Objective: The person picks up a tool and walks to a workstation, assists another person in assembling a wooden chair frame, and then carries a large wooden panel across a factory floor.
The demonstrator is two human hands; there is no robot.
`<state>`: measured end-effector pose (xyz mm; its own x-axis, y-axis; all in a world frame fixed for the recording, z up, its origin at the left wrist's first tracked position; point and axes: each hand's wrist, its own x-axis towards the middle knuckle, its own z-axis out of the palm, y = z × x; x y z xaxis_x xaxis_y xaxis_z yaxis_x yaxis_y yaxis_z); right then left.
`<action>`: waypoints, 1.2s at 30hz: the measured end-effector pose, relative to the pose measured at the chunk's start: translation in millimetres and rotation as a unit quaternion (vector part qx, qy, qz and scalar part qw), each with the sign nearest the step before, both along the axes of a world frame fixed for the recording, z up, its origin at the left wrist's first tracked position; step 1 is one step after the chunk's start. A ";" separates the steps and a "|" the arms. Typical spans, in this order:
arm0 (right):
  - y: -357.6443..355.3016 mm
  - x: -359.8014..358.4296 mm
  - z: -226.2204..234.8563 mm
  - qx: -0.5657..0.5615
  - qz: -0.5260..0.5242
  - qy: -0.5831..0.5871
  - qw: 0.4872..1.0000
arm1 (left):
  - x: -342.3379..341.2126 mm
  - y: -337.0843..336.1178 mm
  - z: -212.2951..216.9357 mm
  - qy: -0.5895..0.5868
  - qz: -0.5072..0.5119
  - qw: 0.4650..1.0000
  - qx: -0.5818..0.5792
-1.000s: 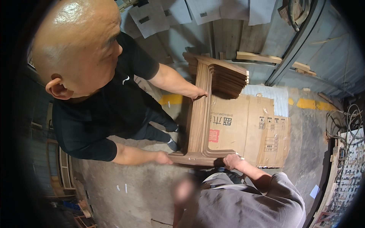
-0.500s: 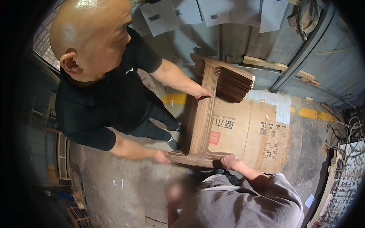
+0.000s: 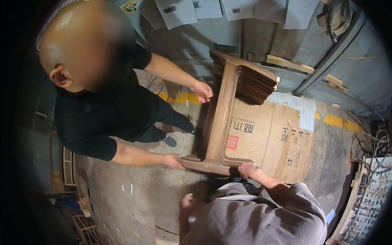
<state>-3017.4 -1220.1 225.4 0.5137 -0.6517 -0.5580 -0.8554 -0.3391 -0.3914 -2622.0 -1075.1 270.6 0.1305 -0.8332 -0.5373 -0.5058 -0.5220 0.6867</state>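
Observation:
In the middle stands a stack of brown wood-grain frames (image 3: 222, 110), shaped like a capital I, with several identical curved ends layered at the far side. My right hand (image 3: 247, 169) is closed around the near right end of the top frame. Below the frame's near left end, my left hand (image 3: 187, 202) is apart from the wood, its fingers loosely bent and holding nothing visible. A co-worker in black faces the stack from the left. Their near hand (image 3: 174, 161) touches the frame's near left end; their far hand (image 3: 203, 91) hovers beside the beam.
Flattened cardboard (image 3: 269, 143) lies on the floor right of the stack. Loose cables (image 3: 375, 143) hang at the right by a cluttered panel. Wood strips (image 3: 290, 64) rest along the back wall, under hanging paper sheets (image 3: 243, 10). Slatted wooden frames (image 3: 68, 167) stand at the left.
The co-worker's far hand has come off the beam and drawn back left. Their near hand stays at the frame's end. My right hand keeps its grip; my left hand now shows clearly.

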 end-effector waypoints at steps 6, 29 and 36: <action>4.2 -4.0 -13.5 -0.036 -0.025 0.008 0.999 | 0.1 -0.3 4.5 -0.072 -0.057 0.996 -0.008; -306.0 -17.6 -127.4 -0.033 -0.561 -0.176 0.808 | -108.0 184.5 33.5 -0.171 0.307 0.917 0.189; -285.8 41.3 -81.9 -0.049 -0.438 -0.229 0.868 | -167.7 228.6 17.8 -0.247 0.465 0.845 0.093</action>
